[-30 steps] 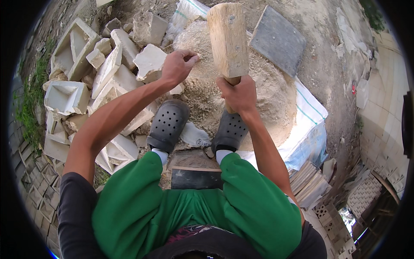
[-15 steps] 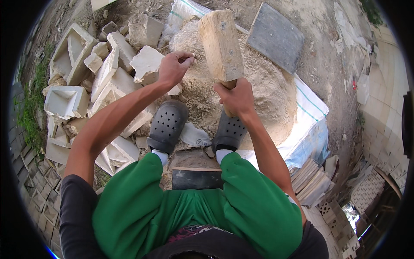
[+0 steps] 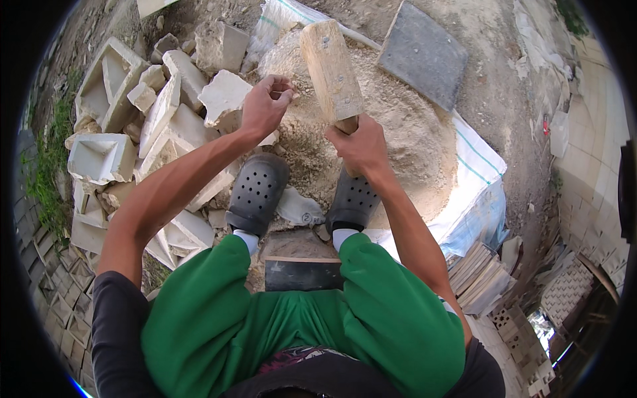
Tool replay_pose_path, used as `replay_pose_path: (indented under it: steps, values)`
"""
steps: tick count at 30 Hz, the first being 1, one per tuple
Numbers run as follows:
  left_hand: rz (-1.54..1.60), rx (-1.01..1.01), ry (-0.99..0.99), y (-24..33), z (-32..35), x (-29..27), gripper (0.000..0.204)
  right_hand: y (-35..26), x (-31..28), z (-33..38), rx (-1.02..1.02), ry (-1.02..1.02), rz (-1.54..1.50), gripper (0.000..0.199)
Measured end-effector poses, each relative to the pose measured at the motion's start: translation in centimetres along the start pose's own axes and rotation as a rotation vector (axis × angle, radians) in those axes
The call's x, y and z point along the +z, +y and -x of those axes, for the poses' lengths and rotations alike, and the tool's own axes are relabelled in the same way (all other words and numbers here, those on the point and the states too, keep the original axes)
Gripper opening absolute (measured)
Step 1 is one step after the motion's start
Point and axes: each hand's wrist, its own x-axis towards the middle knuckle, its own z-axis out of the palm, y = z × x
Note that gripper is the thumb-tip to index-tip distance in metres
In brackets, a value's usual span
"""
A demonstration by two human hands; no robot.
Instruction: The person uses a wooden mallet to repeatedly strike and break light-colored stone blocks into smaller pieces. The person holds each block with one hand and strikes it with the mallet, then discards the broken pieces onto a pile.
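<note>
A wooden mallet (image 3: 332, 69) with a long block head is gripped at its handle by my right hand (image 3: 363, 146). Its head tilts up and leftward over a pile of crushed pale rubble (image 3: 411, 146). My left hand (image 3: 267, 105) hovers over the left side of that pile, beside a broken white chunk (image 3: 225, 96). Its fingers are curled in toward the thumb; whatever they hold, if anything, is too small to make out. Beneath the pile, a white woven sack (image 3: 474, 156) with thin green stripes shows at the edges.
Broken pale blocks (image 3: 159, 113) lie heaped on the left. A flat dark grey slab (image 3: 424, 56) rests beyond the pile at the right. My grey clogs (image 3: 259, 192) stand at the pile's near edge. Stacked thin slabs (image 3: 481, 278) are at the lower right.
The mallet has shifted slightly left and its head now leans further left. My right hand has moved slightly up and left. My left hand has barely moved, its fingers still curled.
</note>
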Motion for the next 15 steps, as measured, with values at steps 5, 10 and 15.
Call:
replay_pose_path:
  steps: [5,10,15]
  values:
    - [0.124,0.008,0.014,-0.7,0.2,-0.8,0.036,-1.8,-0.6,0.6,-0.144,-0.089,-0.121,0.046]
    - [0.040,-0.004,0.064,0.4,1.9,-0.5,0.040,0.7,0.9,-1.0,-0.060,-0.100,0.146,0.045]
    - [-0.019,-0.005,-0.009,-1.2,2.6,-0.9,0.043,-0.4,0.0,-1.6,-0.040,-0.018,0.076,0.044]
